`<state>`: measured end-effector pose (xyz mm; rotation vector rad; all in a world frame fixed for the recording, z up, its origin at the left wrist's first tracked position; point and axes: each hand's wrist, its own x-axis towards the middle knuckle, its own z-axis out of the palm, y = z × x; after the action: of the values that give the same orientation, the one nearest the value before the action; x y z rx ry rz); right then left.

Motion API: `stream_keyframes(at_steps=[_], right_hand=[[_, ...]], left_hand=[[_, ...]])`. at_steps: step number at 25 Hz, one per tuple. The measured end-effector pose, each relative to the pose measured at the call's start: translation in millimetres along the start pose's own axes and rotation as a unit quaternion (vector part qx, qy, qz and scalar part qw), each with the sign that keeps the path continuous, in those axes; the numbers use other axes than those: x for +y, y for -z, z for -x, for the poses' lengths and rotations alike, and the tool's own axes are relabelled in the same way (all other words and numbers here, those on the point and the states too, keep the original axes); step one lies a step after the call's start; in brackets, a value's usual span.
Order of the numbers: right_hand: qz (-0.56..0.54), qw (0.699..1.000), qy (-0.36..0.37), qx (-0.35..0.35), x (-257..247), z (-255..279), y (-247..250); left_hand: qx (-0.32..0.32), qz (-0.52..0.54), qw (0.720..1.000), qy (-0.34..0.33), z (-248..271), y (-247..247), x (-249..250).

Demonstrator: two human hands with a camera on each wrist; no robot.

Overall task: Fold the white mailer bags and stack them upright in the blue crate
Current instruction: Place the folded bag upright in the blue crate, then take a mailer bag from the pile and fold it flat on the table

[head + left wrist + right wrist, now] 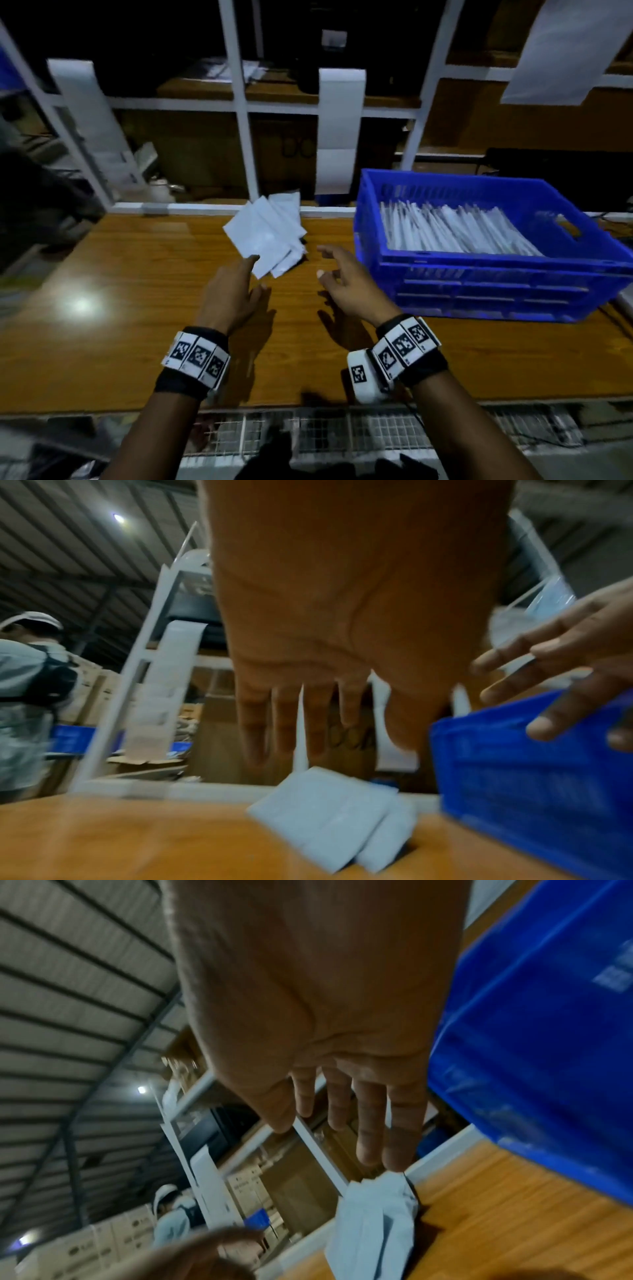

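A: Which step's he on?

B: Btwn bags, I reckon. Both hands empty, fingers loose. Left hand [236, 291] has its fingertips right at the near edge of the mailer bags [267, 233], a loose pile on the table [120, 274]; can't tell if touching. Right hand [346, 281] hovers just beside it.

A: And the blue crate [479, 274]?

B: Right of the pile, already a row of folded ones standing inside. Next he prob needs to peel off just one sheet, w/o dragging the rest.

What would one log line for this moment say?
left hand: open, reaching pile of mailer bags | right hand: open, empty | blue crate: part-filled
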<state>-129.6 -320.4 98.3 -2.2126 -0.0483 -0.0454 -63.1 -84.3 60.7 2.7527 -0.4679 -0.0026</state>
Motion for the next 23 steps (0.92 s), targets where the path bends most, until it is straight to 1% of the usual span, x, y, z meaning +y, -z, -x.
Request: stream_keyframes(at_steps=[2,4,6,7,9,11,13,14,16,19,23], right_hand=[[0.016,1.000,-0.011,-0.020,0,-36,-31],[0.036,0.998,-0.031,-0.029,4,-67,-57],[0.040,0.997,-0.065,-0.032,9,-91,-83],[0.038,0.996,-0.075,-0.031,12,-101,-98],[0.028,0.995,-0.094,-0.008,17,-118,-120],[0.013,0.992,-0.113,0.056,16,-137,-138],[0.005,0.981,-0.143,0.135,12,-157,-150],[0.009,0.974,-0.163,0.157,11,-165,-153],[0.024,0.965,-0.206,0.161,11,-176,-162],[0.053,0.957,-0.247,0.146,18,-179,-175],[0.081,0.947,-0.269,0.158,29,-178,-189]], left_hand=[[-0.117,-0.037,0.991,0.049,-11,-8,-51],[-0.207,-0.041,0.975,0.075,-19,-17,-91],[-0.272,-0.020,0.960,0.062,-26,-24,-120],[-0.289,-0.013,0.956,0.051,-28,-27,-130],[-0.291,0.000,0.956,0.033,-38,-26,-141],[-0.278,0.030,0.960,0.032,-51,-25,-150],[-0.269,0.033,0.962,0.035,-60,-26,-159],[-0.266,0.031,0.963,0.041,-62,-26,-161],[-0.245,0.023,0.968,0.056,-57,-32,-159],[-0.195,-0.030,0.978,0.067,-44,-43,-153],[-0.184,-0.068,0.977,0.086,-41,-60,-148]])
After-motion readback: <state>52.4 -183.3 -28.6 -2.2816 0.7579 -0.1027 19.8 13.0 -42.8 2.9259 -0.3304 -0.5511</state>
